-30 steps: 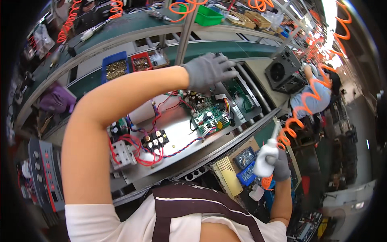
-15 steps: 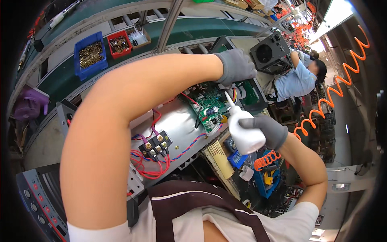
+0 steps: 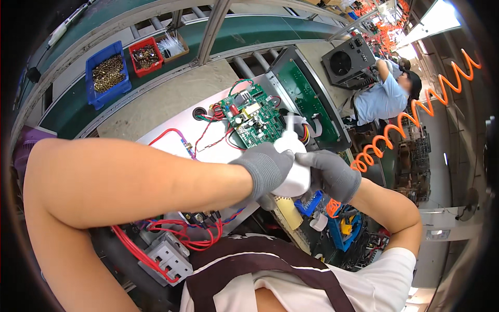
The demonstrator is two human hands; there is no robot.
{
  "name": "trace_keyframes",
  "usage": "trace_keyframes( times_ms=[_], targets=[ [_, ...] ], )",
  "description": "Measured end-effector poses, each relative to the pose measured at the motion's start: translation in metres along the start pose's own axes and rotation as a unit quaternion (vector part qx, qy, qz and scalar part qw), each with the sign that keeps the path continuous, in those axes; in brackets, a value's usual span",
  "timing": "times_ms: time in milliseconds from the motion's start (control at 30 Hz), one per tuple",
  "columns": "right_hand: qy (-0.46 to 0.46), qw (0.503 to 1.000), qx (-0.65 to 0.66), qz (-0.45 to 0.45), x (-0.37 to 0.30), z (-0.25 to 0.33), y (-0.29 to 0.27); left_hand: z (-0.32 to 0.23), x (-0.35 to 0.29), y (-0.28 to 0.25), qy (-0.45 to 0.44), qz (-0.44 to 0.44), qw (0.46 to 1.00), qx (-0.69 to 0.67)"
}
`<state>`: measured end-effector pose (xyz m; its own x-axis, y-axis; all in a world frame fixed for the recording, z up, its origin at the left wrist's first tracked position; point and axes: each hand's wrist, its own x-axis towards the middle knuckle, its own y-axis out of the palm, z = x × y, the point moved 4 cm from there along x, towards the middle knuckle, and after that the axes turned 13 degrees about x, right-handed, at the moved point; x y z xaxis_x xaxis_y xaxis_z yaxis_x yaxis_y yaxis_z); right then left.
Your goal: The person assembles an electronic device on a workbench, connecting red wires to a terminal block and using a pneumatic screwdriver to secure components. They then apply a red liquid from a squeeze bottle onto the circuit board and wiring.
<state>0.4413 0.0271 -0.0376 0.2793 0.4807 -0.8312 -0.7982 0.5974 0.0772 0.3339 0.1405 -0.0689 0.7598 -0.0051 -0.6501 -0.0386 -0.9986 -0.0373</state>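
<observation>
Both gloved hands hold one white squeeze bottle (image 3: 294, 174): left hand (image 3: 265, 169) wraps its left side, right hand (image 3: 332, 174) its right, each grip closed on the body. The bottle's long axis runs up-left; its nozzle points at the green circuit board (image 3: 253, 118), just beyond, nearer the left hand. On the desk (image 3: 171, 96), a blue bin (image 3: 107, 73) and a red bin (image 3: 145, 55) hold small metal hardware.

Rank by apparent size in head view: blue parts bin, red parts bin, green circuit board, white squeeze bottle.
1. green circuit board
2. blue parts bin
3. red parts bin
white squeeze bottle: unranked, partly hidden by both gloved hands and nearer the camera.
</observation>
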Motion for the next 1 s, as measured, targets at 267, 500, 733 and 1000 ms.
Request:
trace_keyframes(
  times_ms=[267, 500, 733, 1000],
  targets=[
    [0.034, 0.998, 0.031, 0.033, -0.002, -0.005, 0.012, 0.0, -0.003, 0.001, -0.06, 0.0, 0.985, -0.16],
    [0.04, 0.997, 0.052, 0.047, 0.011, 0.001, 0.004, -0.001, 0.005, -0.004, -0.056, 0.019, 0.982, -0.181],
    [0.034, 0.996, 0.075, 0.019, 0.017, 0.005, 0.002, -0.005, 0.014, -0.012, -0.05, 0.013, 0.985, -0.163],
    [0.049, 0.994, 0.083, 0.051, 0.017, 0.008, 0.003, -0.006, 0.019, -0.018, -0.052, 0.017, 0.99, -0.131]
  ],
)
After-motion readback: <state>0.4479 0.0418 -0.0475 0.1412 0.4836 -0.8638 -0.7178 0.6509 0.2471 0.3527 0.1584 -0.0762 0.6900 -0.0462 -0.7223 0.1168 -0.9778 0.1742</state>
